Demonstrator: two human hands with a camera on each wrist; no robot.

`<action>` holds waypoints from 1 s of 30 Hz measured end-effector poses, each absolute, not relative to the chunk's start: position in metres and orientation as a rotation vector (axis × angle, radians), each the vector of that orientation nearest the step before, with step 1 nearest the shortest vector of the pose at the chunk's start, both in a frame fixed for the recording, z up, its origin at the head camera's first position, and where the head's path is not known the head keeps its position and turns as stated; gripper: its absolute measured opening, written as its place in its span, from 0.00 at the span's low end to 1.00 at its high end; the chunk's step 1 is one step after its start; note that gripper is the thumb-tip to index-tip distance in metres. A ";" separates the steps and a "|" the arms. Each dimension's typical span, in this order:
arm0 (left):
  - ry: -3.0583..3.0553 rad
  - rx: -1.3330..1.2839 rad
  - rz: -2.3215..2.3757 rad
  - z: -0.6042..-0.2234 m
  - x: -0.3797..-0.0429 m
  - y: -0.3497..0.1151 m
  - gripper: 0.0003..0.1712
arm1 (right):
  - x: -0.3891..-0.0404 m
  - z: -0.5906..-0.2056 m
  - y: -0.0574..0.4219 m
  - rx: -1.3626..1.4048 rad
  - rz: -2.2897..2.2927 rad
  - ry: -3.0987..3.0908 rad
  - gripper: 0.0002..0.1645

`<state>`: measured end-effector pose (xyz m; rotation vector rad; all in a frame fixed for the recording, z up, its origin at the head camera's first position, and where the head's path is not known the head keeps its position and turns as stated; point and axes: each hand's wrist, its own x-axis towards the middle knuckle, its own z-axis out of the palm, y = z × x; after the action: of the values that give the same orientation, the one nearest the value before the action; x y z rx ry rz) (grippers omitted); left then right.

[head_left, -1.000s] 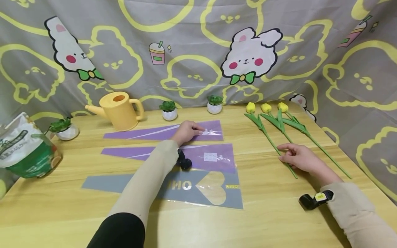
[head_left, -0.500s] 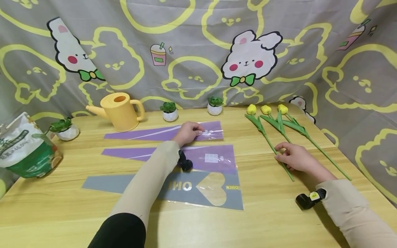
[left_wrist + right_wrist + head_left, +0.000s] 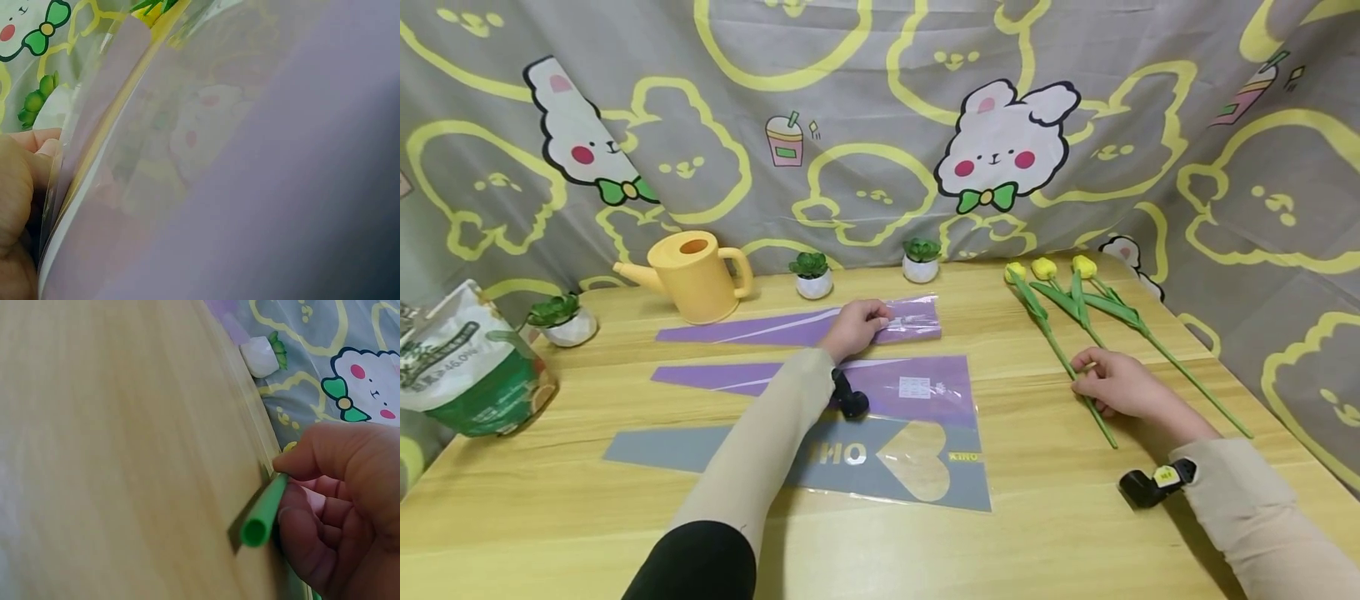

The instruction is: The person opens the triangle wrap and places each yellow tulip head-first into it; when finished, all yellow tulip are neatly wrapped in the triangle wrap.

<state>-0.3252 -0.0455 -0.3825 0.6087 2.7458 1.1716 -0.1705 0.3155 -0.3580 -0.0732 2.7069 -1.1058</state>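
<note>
In the head view my left hand (image 3: 855,327) pinches the farthest purple flower sleeve (image 3: 917,322) near its wide end, where the clear film is creased. Thumb and fingertip show at the film's edge in the left wrist view, where the sleeve (image 3: 250,187) fills much of the picture. My right hand (image 3: 1120,385) pinches the stem of the leftmost yellow tulip (image 3: 1060,354) between thumb and fingers. Its hollow green stem end (image 3: 262,515) points towards the right wrist camera, just above the table. Two more yellow tulips (image 3: 1172,362) lie to its right.
Nearer me lie another purple sleeve (image 3: 940,400) and a grey-blue one with a heart window (image 3: 970,487). A yellow watering can (image 3: 692,283) and small potted succulents (image 3: 814,283) stand along the back. A green-and-white bag (image 3: 475,392) is at the left. A patterned curtain (image 3: 865,75) hangs behind.
The held tulip has shifted slightly, its bloom moving right towards the other two. The far sleeve's wide end has become more creased under my left hand. The camera view has tilted slightly upward.
</note>
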 end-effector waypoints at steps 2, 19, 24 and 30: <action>2.750 0.601 1.188 -0.383 -0.325 -0.046 0.07 | -0.171 -0.358 0.316 -0.062 -1.144 2.694 0.20; 2.714 0.545 1.419 -0.390 -0.326 -0.049 0.06 | -0.170 -0.361 0.320 -0.065 -1.551 2.586 0.22; 2.707 0.541 1.455 -0.392 -0.326 -0.049 0.07 | -0.174 -0.356 0.314 -0.098 -1.668 2.546 0.17; 2.717 0.536 1.496 -0.392 -0.325 -0.050 0.07 | -0.180 -0.347 0.304 -0.108 -1.667 2.567 0.14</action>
<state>-0.3253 -0.0495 -0.3921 0.5365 2.7174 1.4959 -0.1801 0.3039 -0.3471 -0.1083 2.5669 -1.6672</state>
